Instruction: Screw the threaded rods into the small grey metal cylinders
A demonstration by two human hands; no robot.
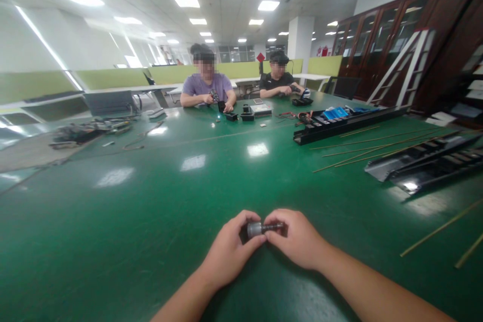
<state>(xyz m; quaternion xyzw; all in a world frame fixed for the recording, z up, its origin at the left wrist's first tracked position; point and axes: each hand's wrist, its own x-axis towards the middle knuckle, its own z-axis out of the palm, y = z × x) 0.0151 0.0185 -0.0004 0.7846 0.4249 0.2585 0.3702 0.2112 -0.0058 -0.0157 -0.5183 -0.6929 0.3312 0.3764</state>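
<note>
A small metal cylindrical part (255,230) with a thin dark shaft (272,227) lies sideways between my hands, low in the middle of the view. My left hand (231,246) is closed around the wide silvery end, thumb below and fingers above. With thumb and fingers, my right hand (296,236) pinches the shaft on the right side. The fingertips of both hands nearly meet at the part's middle. Both hands are just over the green tabletop (158,221).
Two people, one in a purple shirt (222,85), one in black (269,83), handle parts across the table. Long black channels (324,128) and thin yellowish rods (433,231) lie at right. A pile of cables and parts (85,131) is at far left.
</note>
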